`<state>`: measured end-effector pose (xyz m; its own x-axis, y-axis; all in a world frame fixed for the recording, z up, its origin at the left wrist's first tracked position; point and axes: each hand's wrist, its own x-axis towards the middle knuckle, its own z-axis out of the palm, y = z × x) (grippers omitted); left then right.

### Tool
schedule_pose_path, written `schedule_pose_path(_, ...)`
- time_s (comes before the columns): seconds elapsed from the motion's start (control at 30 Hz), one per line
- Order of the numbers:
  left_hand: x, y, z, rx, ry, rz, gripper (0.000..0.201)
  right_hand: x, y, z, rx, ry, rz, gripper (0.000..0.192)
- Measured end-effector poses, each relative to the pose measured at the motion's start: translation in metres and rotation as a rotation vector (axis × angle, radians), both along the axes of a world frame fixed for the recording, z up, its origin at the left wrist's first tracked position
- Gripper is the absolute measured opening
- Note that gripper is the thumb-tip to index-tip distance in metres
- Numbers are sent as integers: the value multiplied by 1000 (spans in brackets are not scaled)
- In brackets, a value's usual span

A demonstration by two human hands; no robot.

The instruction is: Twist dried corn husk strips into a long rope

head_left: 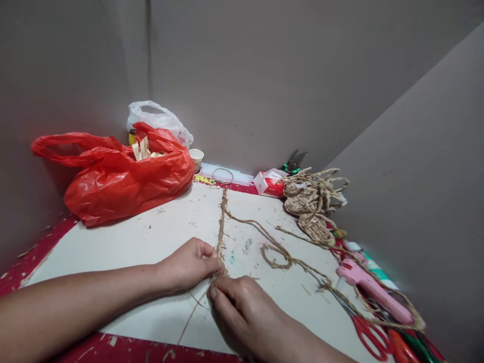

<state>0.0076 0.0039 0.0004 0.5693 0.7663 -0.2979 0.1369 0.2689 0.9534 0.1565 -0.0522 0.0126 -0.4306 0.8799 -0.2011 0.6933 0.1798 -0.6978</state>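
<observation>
With the left hand point(194, 264) and right hand point(249, 307) pinched close together on the near part of the straw cord point(222, 222), midway across the white board point(124, 242), imo keep the tension even or it'll probably go loose and lumpy.

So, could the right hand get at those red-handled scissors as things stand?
Probably yes: the scissors look uncovered at the grip, though the right hand is busy at the twisted strand and loose cord lies alongside.

cord point(221, 227): partly hidden by hands point(245, 305) | orange handle point(401, 348): cut off
</observation>
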Motion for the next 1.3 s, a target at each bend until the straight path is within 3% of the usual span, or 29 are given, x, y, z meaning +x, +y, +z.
schedule_pose_path(0.13, -1, 1, 4, -62, -18, -17, 22, 6, -2, 20, -277, 133, 131, 36)
schedule_pose_path(0.2, -2, 2, 6, -100, -35, -41, 25, 12, 4, 29, -355, 210, 101, 40)
schedule_pose_path(0.3, -4, 4, 8, -134, -69, -74, 27, 20, 19, 31, -40, 297, -244, 39)
schedule_pose_path(0.37, -5, 4, 8, -135, -97, -80, 26, 21, 28, 25, 75, 343, -360, 29)
schedule_pose_path(0.57, -5, 5, 8, -124, -169, -107, 28, 19, 36, -3, -506, 563, -145, 31)
schedule_pose_path(0.63, -5, 5, 9, -121, -166, -104, 27, 21, 38, -4, -544, 595, -131, 31)
schedule_pose_path(0.8, -7, 9, 6, -85, -99, -121, 25, 28, 45, 4, -469, 500, -77, 34)
schedule_pose_path(0.97, -10, 10, 5, 137, 66, -214, 27, 30, 48, 0, -505, 453, -88, 39)
schedule_pose_path(1.1, -12, 6, 8, 399, 337, -209, 25, 23, 45, -10, -567, 528, -220, 37)
schedule_pose_path(1.3, -12, -8, 25, 721, 669, -216, 28, 10, 38, -17, -292, 417, -316, 29)
